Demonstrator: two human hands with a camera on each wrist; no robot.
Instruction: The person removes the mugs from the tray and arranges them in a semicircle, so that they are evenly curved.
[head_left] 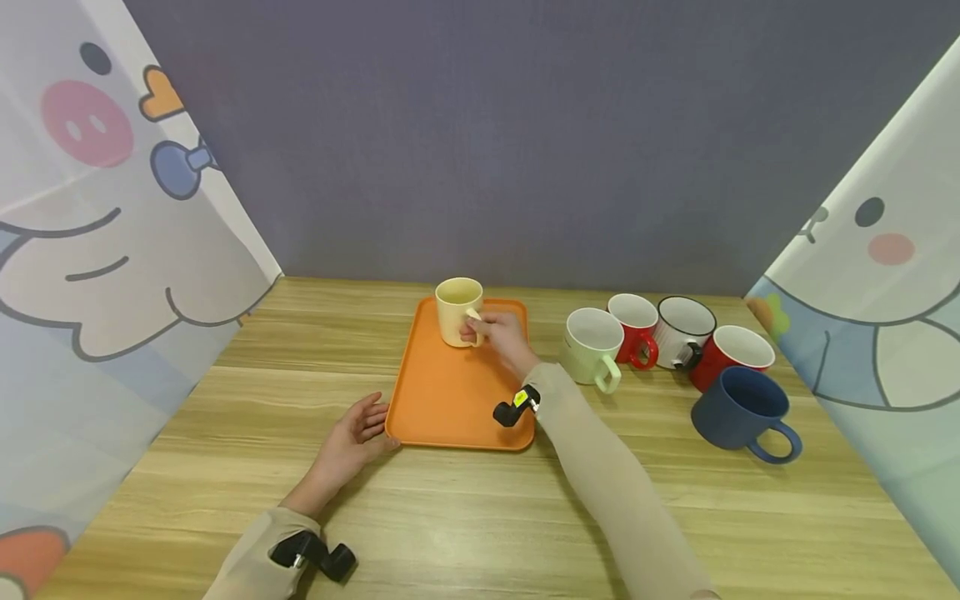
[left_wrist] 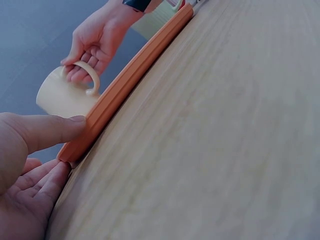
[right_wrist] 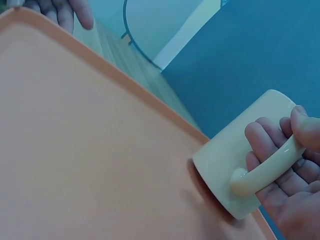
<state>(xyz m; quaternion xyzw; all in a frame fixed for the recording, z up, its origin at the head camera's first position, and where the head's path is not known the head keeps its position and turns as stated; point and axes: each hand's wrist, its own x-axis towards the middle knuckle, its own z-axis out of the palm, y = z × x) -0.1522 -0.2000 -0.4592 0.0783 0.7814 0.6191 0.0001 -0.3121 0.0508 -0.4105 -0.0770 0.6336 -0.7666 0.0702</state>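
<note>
A pale yellow mug stands upright near the far end of an orange tray. My right hand grips its handle, fingers through the loop and thumb on top, as the right wrist view shows. In that view the mug's base is right at the tray surface, close to the rim. My left hand is at the tray's near left corner. Its thumb touches the orange rim, while the other fingers lie fairly straight beside the corner, on the wooden table.
On the right stand several mugs: a pale green one, a small red one, a white one with a black rim, another red one and a dark blue one. A grey wall rises behind the table.
</note>
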